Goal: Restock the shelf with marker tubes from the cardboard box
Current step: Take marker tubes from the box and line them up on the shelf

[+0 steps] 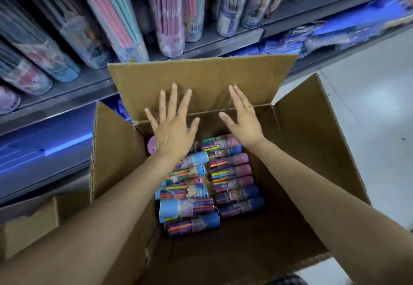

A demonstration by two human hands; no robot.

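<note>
Both arms reached over an open brown cardboard box (308,141) on the floor. The left hand (172,128) and right hand (242,119) hovered with fingers spread, holding nothing. Colourful clear marker tubes (232,179) lay stacked inside, below the grey metal shelf (89,83).

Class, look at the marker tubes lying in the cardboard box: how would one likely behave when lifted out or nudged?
A marker tube is round and lies on its side, so it would probably roll if nudged. Its glossy clear wall looks stiff but perhaps slippery. Packed with thin pens, it is likely light enough for one hand.
</note>
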